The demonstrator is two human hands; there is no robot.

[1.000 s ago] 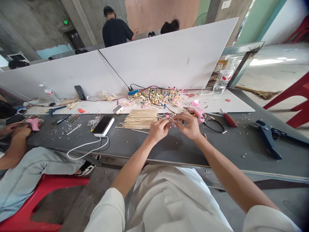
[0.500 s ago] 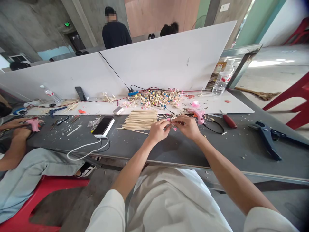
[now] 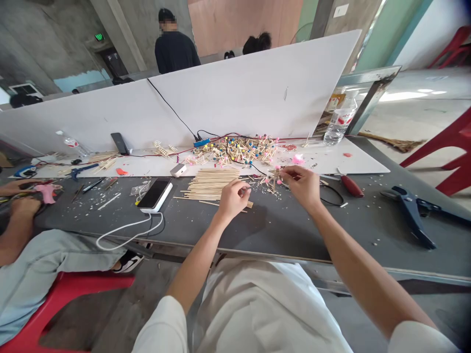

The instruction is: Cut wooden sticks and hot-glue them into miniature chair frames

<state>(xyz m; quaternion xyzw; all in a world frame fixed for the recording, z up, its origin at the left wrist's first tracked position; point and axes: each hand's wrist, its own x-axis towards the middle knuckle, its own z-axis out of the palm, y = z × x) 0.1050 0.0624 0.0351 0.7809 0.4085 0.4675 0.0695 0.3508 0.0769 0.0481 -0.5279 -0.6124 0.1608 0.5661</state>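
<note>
My left hand [image 3: 233, 200] is closed beside the bundle of thin wooden sticks [image 3: 211, 182], fingertips curled together; anything in them is too small to make out. My right hand [image 3: 303, 186] pinches a small stick piece with pink balls [image 3: 277, 181], just above the dark tabletop. Short wooden offcuts and crumbs lie between the two hands. Behind them spreads a heap of short sticks with coloured balls [image 3: 246, 149]. The pink glue gun is hidden behind my right hand.
A white power bank with a phone [image 3: 156, 193] lies left, its cable hanging over the edge. At right are a red-handled tool [image 3: 351, 186] and a blue cutter [image 3: 410, 211]. A bottle [image 3: 340, 120] stands behind. A co-worker's hand [image 3: 25, 208] is far left.
My hands have moved apart: the left to the left, the right to the right with the stick piece. The co-worker's hands have shifted slightly left in view.
</note>
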